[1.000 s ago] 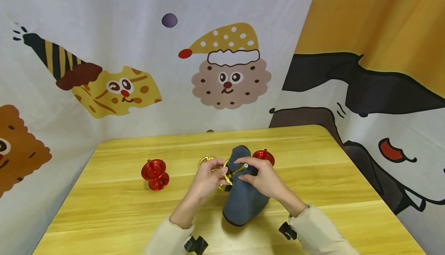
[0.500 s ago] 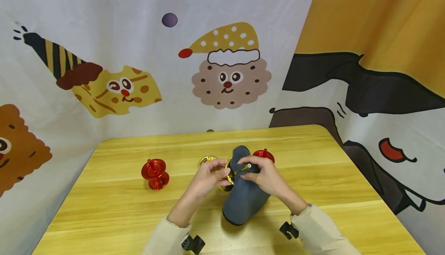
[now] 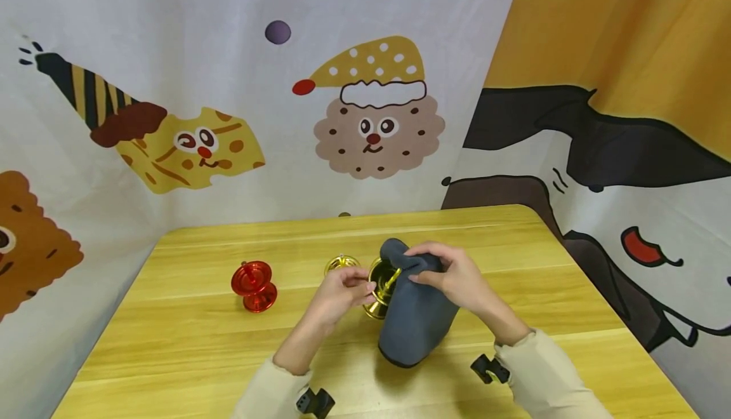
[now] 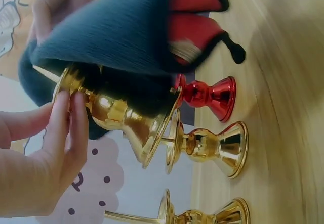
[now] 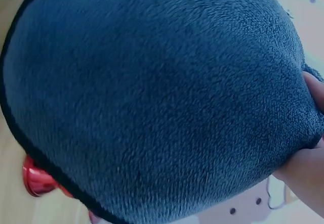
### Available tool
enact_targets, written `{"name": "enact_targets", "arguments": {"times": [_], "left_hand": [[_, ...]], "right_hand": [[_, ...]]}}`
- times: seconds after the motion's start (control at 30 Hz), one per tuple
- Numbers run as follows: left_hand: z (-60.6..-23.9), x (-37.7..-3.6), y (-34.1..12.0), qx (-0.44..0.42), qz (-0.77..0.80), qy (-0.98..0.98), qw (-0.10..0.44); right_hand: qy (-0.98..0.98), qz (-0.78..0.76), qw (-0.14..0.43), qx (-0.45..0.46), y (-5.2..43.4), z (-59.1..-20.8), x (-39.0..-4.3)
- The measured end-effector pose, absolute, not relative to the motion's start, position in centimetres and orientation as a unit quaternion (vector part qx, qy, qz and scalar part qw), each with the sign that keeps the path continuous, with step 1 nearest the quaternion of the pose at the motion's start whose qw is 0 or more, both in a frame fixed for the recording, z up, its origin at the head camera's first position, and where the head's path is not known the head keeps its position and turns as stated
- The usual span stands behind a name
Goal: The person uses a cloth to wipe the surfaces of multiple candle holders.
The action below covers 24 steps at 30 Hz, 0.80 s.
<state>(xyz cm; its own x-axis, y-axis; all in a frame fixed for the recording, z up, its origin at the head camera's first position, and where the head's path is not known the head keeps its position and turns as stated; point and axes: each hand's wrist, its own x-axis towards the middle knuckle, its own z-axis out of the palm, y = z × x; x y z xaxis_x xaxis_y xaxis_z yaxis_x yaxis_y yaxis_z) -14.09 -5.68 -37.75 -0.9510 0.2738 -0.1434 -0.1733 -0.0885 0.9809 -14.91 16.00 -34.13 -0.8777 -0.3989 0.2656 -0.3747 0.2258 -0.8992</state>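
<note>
My left hand (image 3: 342, 293) pinches the rim of a shiny gold candle holder (image 4: 110, 112), which is tilted above the table in the left wrist view. A thin gold rod stands up in its dish. My right hand (image 3: 459, 276) pinches the top of a grey-blue plush cloth (image 3: 419, 317), with the rest hanging down. The cloth (image 5: 152, 92) fills most of the right wrist view. Its lower fold, dark-edged and reddish inside, shows in the left wrist view. The cloth overlaps the far side of the held candle holder.
Two more gold candle holders (image 4: 202, 145) stand upright on the wooden table (image 3: 171, 343) beyond the left hand. One red candle holder (image 3: 254, 282) stands at left. Another red one (image 4: 220, 96) stands behind the cloth. A cartoon-printed curtain (image 3: 228, 57) hangs behind the table.
My right hand and the cloth have shifted right, baring more of the gold dish and its rod. The red candle holder at the back right is now hidden in the head view.
</note>
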Motion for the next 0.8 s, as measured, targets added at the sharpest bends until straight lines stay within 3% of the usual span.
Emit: {"name": "enact_targets", "arguments": {"times": [0.23,0.47,0.8], "left_hand": [[-37.6,-14.3,-6.0,0.043,0.755,0.635,0.159],[-37.2,-14.3,-5.9,0.066,0.738,0.651,0.164],[-37.3,-14.1,-5.5,0.089,0.711,0.681,0.150]], "right_hand": [[0.801,-0.560,0.022,-0.209,16.3,-33.6,-15.0],[0.849,-0.459,-0.002,-0.263,15.1,-35.8,-14.8],[0.846,-0.429,-0.021,-0.316,14.0,-37.0,-14.7]]}}
